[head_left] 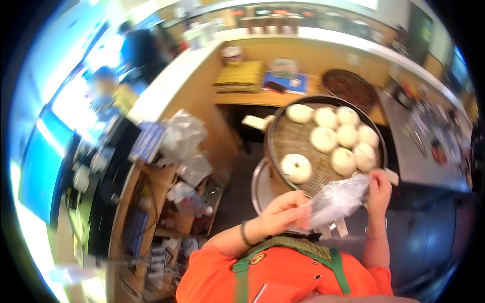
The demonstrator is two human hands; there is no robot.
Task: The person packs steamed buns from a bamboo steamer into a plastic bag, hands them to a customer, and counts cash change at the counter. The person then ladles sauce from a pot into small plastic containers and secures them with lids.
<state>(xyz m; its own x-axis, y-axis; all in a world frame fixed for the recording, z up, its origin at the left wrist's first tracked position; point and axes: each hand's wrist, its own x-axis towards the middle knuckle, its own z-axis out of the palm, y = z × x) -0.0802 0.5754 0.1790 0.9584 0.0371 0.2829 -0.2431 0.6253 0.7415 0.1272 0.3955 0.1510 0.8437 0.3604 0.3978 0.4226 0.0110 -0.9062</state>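
A clear plastic bag stretches between my two hands, just in front of the steamer. My left hand grips one side of it with fingers closed. At its other side, my right hand pinches the bag near the steamer's rim. The round steamer basket holds several white steamed buns, most of them bunched at the right. One bun sits apart at the lower left, with a small dark spot on top. Whether anything is inside the bag I cannot make out.
Behind the steamer, a wooden counter carries a yellow folded stack, a blue folder and a dark round tray. Shelves with plastic bags stand left. A metal worktop lies right. Blurred people are beyond the partition.
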